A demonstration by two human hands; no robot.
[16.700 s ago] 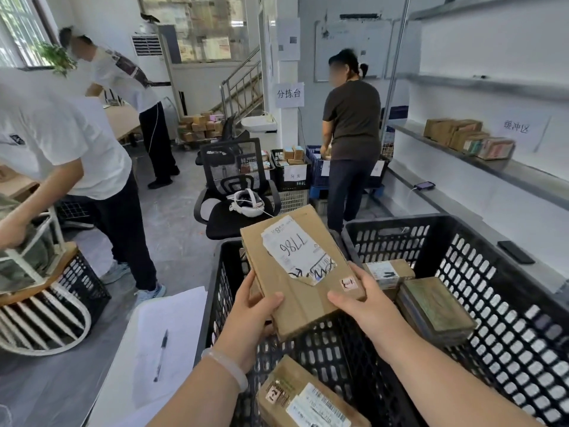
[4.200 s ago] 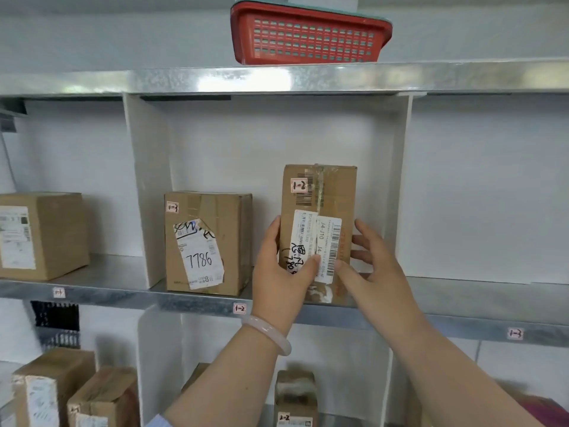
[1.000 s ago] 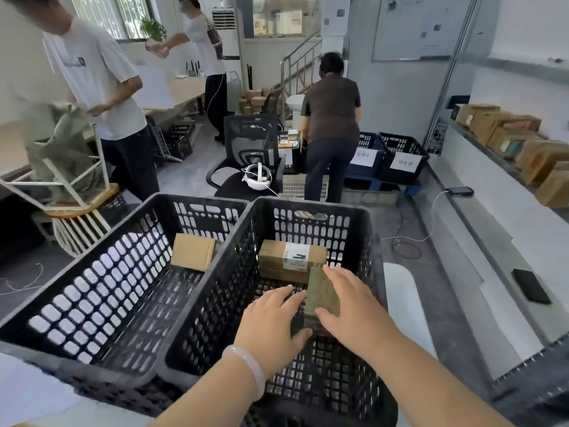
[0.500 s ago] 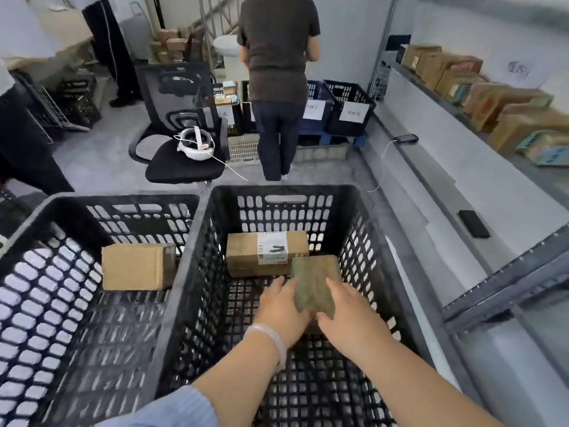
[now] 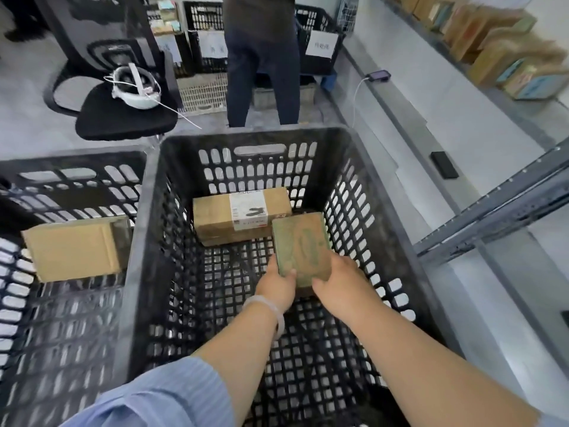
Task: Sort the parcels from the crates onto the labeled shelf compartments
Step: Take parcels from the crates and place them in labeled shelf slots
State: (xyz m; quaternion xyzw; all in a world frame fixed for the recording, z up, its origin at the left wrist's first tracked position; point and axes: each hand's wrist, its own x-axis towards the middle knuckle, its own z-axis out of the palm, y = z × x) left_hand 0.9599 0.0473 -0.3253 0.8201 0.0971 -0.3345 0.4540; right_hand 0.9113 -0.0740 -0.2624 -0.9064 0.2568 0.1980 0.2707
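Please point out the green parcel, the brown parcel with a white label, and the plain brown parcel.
green parcel (image 5: 300,244), head view, middle of top face.
labelled brown parcel (image 5: 247,211), head view, on its white label.
plain brown parcel (image 5: 73,251), head view, middle of top face.

The room is bright with soft light, and shadows are faint. The boxes at the top right are smeared and blurry. The left crate is fuzzy too. Straight lines bend near the edges.
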